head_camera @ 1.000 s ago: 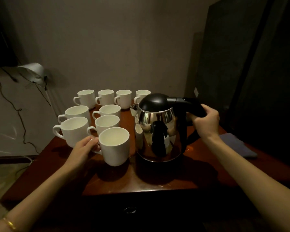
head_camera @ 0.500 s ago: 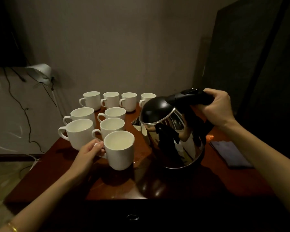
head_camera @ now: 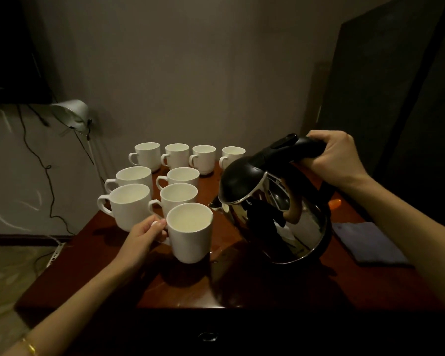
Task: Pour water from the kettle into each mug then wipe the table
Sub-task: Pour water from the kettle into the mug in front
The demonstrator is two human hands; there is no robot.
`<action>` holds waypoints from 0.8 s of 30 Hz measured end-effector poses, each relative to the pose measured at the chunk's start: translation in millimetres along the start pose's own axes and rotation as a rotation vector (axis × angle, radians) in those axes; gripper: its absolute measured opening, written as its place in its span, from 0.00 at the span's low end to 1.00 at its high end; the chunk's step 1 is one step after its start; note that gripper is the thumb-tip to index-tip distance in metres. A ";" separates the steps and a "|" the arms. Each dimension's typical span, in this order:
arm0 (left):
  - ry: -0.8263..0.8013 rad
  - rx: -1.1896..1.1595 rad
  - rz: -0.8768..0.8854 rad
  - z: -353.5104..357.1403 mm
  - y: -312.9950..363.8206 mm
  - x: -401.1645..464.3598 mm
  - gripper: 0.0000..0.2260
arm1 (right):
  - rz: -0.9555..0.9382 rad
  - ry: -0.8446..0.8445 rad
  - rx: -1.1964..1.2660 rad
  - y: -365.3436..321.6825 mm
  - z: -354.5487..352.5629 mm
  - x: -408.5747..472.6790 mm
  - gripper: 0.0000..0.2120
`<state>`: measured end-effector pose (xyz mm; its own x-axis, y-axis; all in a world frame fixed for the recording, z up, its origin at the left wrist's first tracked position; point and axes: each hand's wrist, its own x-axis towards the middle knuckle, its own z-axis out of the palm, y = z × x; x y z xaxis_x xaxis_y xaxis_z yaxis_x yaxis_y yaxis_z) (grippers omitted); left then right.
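The right hand (head_camera: 337, 156) is wrapped around the black handle of the kettle (head_camera: 272, 209), which hangs tilted above the table (head_camera: 180, 291), its spout dipped toward 9 o'clock and sitting just beside the rim of the nearest mug (head_camera: 190, 232). The kettle's body lies at about 8 o'clock from that hand. The left hand (head_camera: 141, 237) grips the nearest mug's handle, with the mug itself at 3 o'clock from the fingers; whether the mug rests on the table or is slightly lifted is hard to tell. Eight more white mugs (head_camera: 176, 176) stand in rows at 12 o'clock from the held one. A folded blue cloth (head_camera: 368, 242) lies on the table at 3 o'clock from the kettle, near the right forearm. A lamp (head_camera: 71, 114) stands off the table's far left corner.
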<state>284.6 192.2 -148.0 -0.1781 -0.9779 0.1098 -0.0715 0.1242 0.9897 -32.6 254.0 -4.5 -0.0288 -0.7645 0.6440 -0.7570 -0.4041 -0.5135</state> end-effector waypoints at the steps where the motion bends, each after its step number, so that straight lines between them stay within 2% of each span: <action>1: -0.001 -0.003 0.001 -0.2 0.0 0.1 0.14 | -0.008 -0.004 -0.004 -1.2 0.0 0.6 0.10; 9: 0.001 -0.002 0.003 -1.8 -2.3 2.1 0.14 | -0.028 -0.032 -0.021 -5.1 1.2 3.2 0.14; 13: 0.000 0.006 -0.007 -2.0 -2.8 1.7 0.12 | -0.031 -0.036 -0.050 -8.1 3.9 5.9 0.13; 19: -0.002 0.033 0.003 -2.6 -0.6 -0.6 0.14 | -0.017 -0.067 -0.045 -12.3 5.2 7.9 0.13; 24: -0.012 0.053 0.020 -2.3 -1.1 -0.8 0.13 | -0.024 -0.032 -0.057 -10.3 7.4 9.7 0.12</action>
<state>287.1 192.5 -149.0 -0.1920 -0.9730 0.1284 -0.1199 0.1531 0.9809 -20.3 247.0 2.9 0.0102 -0.7710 0.6367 -0.7932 -0.3939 -0.4643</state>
